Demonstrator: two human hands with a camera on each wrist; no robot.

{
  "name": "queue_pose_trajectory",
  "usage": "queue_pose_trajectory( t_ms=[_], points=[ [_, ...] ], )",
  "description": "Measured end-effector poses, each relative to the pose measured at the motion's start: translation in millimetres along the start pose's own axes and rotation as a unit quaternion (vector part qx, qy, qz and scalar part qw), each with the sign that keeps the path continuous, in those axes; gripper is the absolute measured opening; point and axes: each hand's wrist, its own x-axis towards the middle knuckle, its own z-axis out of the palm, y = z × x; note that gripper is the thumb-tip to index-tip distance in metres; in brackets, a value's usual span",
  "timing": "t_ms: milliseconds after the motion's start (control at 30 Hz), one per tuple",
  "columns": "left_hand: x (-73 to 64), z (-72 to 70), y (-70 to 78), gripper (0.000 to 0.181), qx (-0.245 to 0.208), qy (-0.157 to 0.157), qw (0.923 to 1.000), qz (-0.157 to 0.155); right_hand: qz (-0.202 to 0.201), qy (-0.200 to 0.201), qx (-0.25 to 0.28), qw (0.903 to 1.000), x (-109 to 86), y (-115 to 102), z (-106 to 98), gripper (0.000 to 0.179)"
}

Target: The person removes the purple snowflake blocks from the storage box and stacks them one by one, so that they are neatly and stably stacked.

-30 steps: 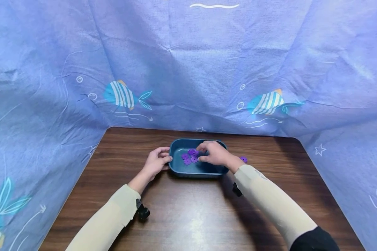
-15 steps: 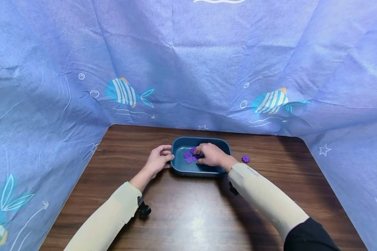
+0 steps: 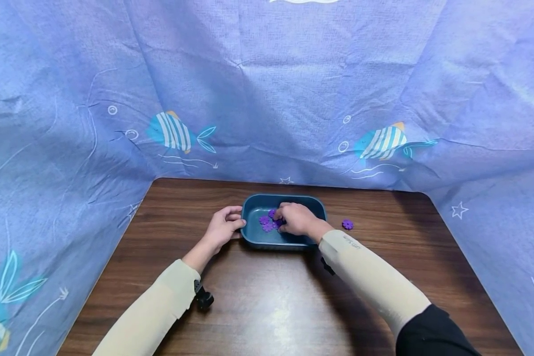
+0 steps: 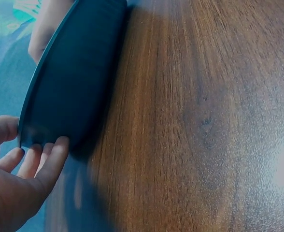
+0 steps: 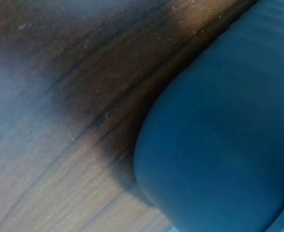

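On the wooden table sits a dark teal plastic bin [image 3: 254, 241] with rounded corners. My left hand [image 3: 219, 228] holds its left end, thumb at the rim and fingers against the outer wall; the left wrist view shows this grip [image 4: 28, 179] closely. Inside, toward the left, lie several purple notched snowflake building discs [image 3: 266, 223]. My right hand [image 3: 297, 219] reaches into the bin from the right, finger and thumb curled round a disc at the pile's right side. That disc is partly hidden by the fingers. The right wrist view has only the bin's outer wall [image 5: 219, 135] and tabletop.
One more purple disc [image 3: 347, 224] lies on the table [image 3: 391, 247] to the right of the bin. A blue cloth with fish prints [image 3: 285, 99] hangs behind the table and along both sides. A black wrist camera [image 3: 203, 298] sits under the left forearm.
My right hand has lowered slightly to the left into the discs, its finger and thumb drawing closer. The loose disc on the table has come fully into sight. The left hand keeps its hold.
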Motion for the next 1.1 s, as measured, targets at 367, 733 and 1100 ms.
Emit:
queue_pose_trajectory(
  t_ms=[367,733,1100],
  points=[
    [0.0,-1.1,0.0,0.051,0.004,0.005,1.0,-0.001,0.01,-0.022,-0.006,0.9997,1.5,-4,-5,0.031],
    [0.8,-1.0,-4.0,0.048,0.018,0.004,0.9998,-0.002,0.008,-0.003,0.059,0.9982,-1.7,8,-2,0.025],
    [-0.4,0.3,-0.8,0.047,0.012,-0.001,0.9999,0.0,-0.01,0.003,0.1,0.9949,-9.4,13,-7,0.028]
  ],
)
